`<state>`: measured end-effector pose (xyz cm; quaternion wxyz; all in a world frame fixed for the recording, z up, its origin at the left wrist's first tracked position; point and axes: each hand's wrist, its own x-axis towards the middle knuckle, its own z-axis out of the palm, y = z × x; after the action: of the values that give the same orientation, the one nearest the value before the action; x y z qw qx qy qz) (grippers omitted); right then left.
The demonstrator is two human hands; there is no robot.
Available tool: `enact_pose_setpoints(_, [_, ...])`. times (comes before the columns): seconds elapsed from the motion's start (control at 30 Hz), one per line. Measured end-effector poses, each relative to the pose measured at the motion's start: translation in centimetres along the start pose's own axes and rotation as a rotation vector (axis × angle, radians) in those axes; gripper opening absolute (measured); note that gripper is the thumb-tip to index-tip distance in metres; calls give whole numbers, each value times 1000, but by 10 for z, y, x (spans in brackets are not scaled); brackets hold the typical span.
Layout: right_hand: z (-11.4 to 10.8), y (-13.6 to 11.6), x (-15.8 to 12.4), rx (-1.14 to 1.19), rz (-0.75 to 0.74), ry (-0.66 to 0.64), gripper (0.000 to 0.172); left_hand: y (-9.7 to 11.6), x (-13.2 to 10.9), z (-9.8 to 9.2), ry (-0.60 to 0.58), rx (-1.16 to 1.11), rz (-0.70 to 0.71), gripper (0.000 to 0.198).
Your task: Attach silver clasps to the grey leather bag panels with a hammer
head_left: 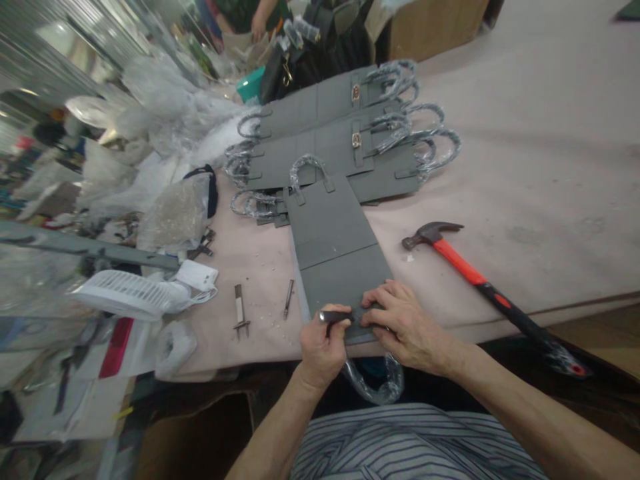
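Observation:
A long grey bag panel (333, 230) with plastic-wrapped handles lies lengthwise before me, its near handle (377, 387) hanging over the table edge. My left hand (323, 347) is wrapped round a short dark-handled tool (335, 317) whose tip is hidden near the panel's near end. On that same end, my right hand (400, 327) has its fingers bent and pressed together close to the tool; what they pinch is hidden. To the left lie a pronged metal tool (240, 312) and a thin metal punch (289, 298). A claw hammer (465, 267) with a red and black handle rests at right.
Several more grey bag panels (295, 157) with wrapped handles are stacked beyond. A white fan (125, 293) and heaped plastic bags (165, 120) are at left. Behind stand black bags (320, 63) and a cardboard box (435, 27). Another person's hand (259, 25) shows at the top.

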<state>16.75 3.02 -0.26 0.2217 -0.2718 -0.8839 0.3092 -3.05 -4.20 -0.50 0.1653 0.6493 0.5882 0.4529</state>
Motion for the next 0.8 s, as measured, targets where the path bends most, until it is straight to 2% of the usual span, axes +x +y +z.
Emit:
enact_pose_setpoints(0.2, [1, 2, 0, -8, 0, 7, 23, 3, 4, 3, -23, 16, 1, 14])
enact_pose_setpoints(0.33, [-4, 2, 0, 47, -29, 8, 23, 0, 5, 3, -33, 2, -47, 13])
enact_pose_setpoints(0.4, [-10, 2, -2, 97, -40, 57, 23, -1, 5, 2, -36, -13, -72, 12])
enact_pose_setpoints(0.5, [-22, 6, -12, 85, 14, 200, 20, -1, 6, 1, -40, -25, -75, 13])
enact_pose_setpoints(0.6, [-37, 19, -32, -90, 132, 358, 18, -1, 5, 1, -32, -21, -51, 13])
enact_pose_setpoints(0.67, [-47, 32, -48, -266, 220, 410, 19, -2, 5, 2, -26, -7, -19, 13])
enact_pose_setpoints(0.8, [-62, 52, -75, -548, 416, 345, 23, -5, 5, 3, -34, 23, 47, 13])
